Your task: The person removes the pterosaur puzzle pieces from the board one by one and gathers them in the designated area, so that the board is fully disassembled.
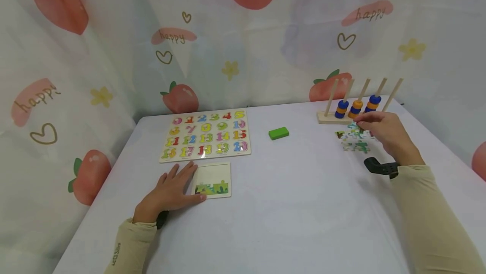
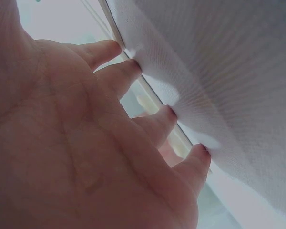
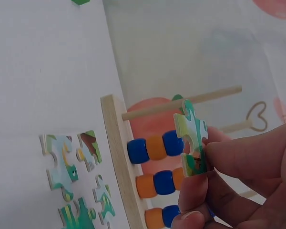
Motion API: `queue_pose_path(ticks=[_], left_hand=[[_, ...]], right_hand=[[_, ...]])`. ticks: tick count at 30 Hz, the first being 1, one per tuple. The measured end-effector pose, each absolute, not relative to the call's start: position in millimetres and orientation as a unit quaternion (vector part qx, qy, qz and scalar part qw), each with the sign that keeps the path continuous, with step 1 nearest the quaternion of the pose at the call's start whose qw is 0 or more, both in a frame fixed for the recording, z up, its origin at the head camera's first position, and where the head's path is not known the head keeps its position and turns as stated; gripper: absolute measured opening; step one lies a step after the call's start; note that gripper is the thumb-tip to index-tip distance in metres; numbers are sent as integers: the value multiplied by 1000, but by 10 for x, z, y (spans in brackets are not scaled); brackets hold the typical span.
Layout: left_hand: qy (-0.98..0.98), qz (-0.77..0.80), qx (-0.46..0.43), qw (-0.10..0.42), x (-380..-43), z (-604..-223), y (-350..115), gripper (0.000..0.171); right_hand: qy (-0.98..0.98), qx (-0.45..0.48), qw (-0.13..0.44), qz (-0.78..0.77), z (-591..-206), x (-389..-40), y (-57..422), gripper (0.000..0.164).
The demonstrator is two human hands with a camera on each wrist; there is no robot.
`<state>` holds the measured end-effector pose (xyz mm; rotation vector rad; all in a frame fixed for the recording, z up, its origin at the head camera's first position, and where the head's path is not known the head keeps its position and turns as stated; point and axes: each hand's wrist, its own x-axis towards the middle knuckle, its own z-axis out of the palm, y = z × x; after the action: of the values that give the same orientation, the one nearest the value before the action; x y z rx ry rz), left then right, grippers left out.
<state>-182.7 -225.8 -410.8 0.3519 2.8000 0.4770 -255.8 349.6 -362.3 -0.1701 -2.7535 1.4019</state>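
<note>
Head view: right grip (image 1: 387, 135) pinches a puzzle piece (image 3: 196, 131) near the loose pieces (image 3: 63, 171); the puzzle tray (image 1: 212, 173) lies well to its left, nearer the left grip (image 1: 168, 191), whose fingers are spread, holding nothing.

In the head view, from the plain green block (image 1: 279, 133), at nine o'clock, the cream number board (image 1: 230, 132) carries red, blue, green, yellow and pink numerals (image 1: 206, 137); at eight, the cream tray (image 1: 212, 172) has a leafy green strip (image 1: 212, 188); at three, the puzzle pieces (image 1: 362, 146) mix green, pale blue and yellow. Between two and three, beads (image 1: 357, 103) alternate blue and orange on a pale wooden rack (image 1: 327, 119). Red fruit (image 1: 180, 99), brown hearts (image 1: 344, 48) and yellow flowers (image 1: 230, 69) pattern the whitish backdrop (image 1: 262, 54).
</note>
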Motion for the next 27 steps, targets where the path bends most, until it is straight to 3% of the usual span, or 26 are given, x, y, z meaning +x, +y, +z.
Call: queue_pose_path(ticks=[20,27], left_hand=[[969,160,126,136,-1823,-4103,-2260,106],[969,161,128,135,-1822,-4104,-2263,105]], right_hand=[[-914,-81,-1,398,-3777,-2489,4103,36],[-915,-91,-34,392,-3861,-2496,4192,38]])
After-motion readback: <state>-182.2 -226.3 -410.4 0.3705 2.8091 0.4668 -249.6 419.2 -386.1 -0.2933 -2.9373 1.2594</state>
